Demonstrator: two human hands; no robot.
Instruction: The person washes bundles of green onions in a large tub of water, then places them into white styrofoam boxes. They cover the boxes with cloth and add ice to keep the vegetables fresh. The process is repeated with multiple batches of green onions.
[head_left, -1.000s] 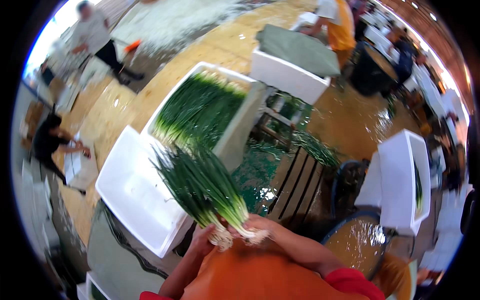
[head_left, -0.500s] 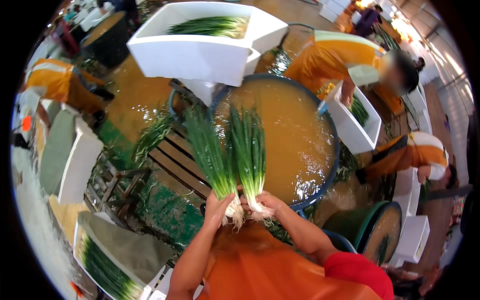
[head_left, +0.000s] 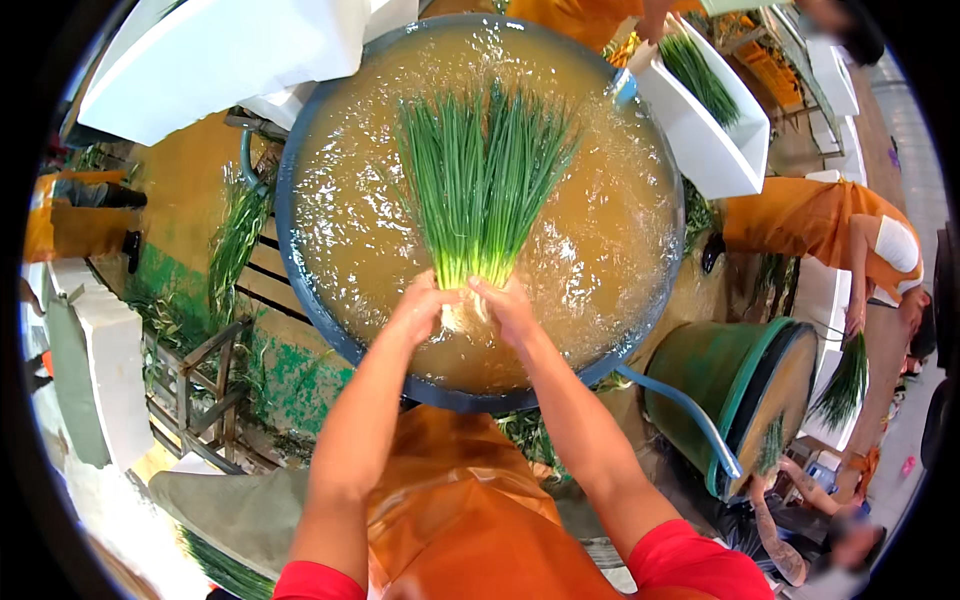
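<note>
Both of my arms reach forward over a large round blue tub [head_left: 291, 215] of muddy brown water. My left hand [head_left: 425, 303] is closed round the white root end of a bunch of green onions [head_left: 482, 185]. Beside it my right hand [head_left: 505, 305] grips the same ends from the other side, thumbs close together. Long green leaves fan out away from me over the water. Whether their tips touch the water I cannot tell. Pale roots hang between the two hands.
White foam boxes stand at the upper left [head_left: 225, 65] and upper right [head_left: 712, 150], the latter holding green onions. A blue hose [head_left: 690, 405] hooks over a green barrel [head_left: 690, 380]. A wooden rack [head_left: 205, 385] stands left. Co-workers in orange aprons work around the tub.
My arms have stretched forward, carrying the green onions from close to my apron out over the tub. The two bunches now sit together as one fan. My view has shifted towards the tub.
</note>
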